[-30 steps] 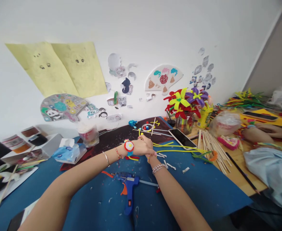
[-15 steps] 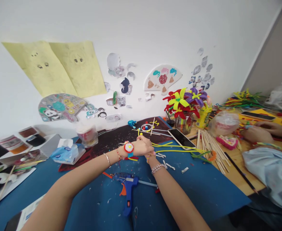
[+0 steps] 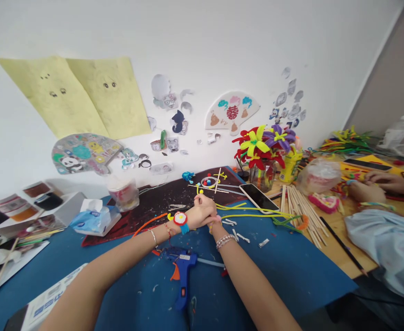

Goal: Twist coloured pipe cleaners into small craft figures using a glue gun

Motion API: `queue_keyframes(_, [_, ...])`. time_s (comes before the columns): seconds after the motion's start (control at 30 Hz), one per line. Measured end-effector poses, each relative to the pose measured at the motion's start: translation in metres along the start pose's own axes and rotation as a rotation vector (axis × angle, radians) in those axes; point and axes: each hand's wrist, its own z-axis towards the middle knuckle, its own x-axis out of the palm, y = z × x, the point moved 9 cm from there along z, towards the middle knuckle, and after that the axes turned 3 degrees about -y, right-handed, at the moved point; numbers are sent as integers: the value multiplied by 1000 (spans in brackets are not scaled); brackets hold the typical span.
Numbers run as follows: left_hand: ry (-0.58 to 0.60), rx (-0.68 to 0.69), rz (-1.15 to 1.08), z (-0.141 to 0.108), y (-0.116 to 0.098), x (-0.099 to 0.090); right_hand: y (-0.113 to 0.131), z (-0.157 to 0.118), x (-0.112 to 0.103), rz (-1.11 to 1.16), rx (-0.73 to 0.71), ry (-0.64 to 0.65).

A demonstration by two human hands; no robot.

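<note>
My left hand [image 3: 202,212] lies curled across my right hand [image 3: 214,221] above a blue craft mat [image 3: 274,276]. A pipe-cleaner watch [image 3: 180,219] with a red and white disc and a blue band sits on my left wrist. An orange pipe cleaner [image 3: 150,225] runs from near that wrist across a dark mat [image 3: 153,214]. Yellow pipe cleaners [image 3: 250,214] stretch rightward from beside my right hand. Below my forearms lies a blue glue gun [image 3: 182,276]. My fingers hide whatever lies between my hands.
A phone [image 3: 258,198] lies past my hands beside pipe-cleaner flowers in a glass vase [image 3: 260,177]. Wooden sticks [image 3: 301,209] lie to the right. A tissue pack [image 3: 93,218] and plastic cup [image 3: 123,195] stand left. A co-worker's hands [image 3: 377,186] work at the right.
An orange pipe cleaner now shows left of my wrist. The watch disc and my hands have shifted slightly left and down, and the whole view has drifted a little.
</note>
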Motion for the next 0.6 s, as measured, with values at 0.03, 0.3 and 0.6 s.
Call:
queue_keyframes(0.03, [-2, 1, 2, -3, -1, 1, -1, 1, 2, -11, 10, 15])
queue_keyframes(0.3, [90, 157, -30, -8, -15, -8, -7, 4, 9, -89, 58, 56])
queue_keyframes(0.6, [120, 119, -200, -22, -20, -32, -12, 9, 9, -124, 25, -24])
